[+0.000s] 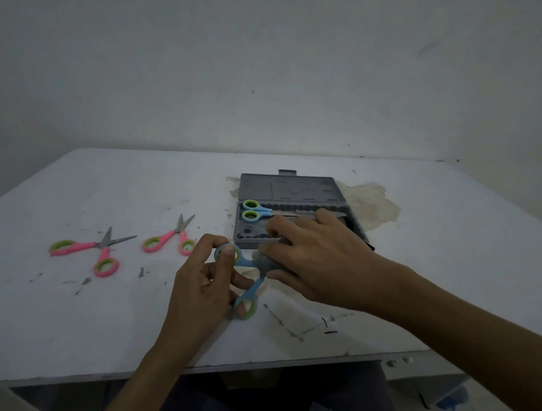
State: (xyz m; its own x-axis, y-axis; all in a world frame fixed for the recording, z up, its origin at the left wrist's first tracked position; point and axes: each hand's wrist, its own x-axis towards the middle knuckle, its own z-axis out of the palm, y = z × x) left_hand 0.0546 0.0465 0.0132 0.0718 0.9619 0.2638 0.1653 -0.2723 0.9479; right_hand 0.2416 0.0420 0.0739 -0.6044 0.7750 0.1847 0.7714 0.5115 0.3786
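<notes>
The left hand (201,281) grips the blue scissors (255,288) spread apart so the right hand (317,259), clutching a grey cloth (265,262), can seemingly wipe the hidden blades.

Stained white worktop (449,245) bearing: far-left pink scissors (94,244), open; second pink scissors (173,235), open, just right of them; open grey case (293,189) containing blue-handled scissors (257,210).

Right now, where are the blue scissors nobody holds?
The blue scissors lie inside the open grey case, at its left end, just beyond the right hand, in the head view.
</notes>
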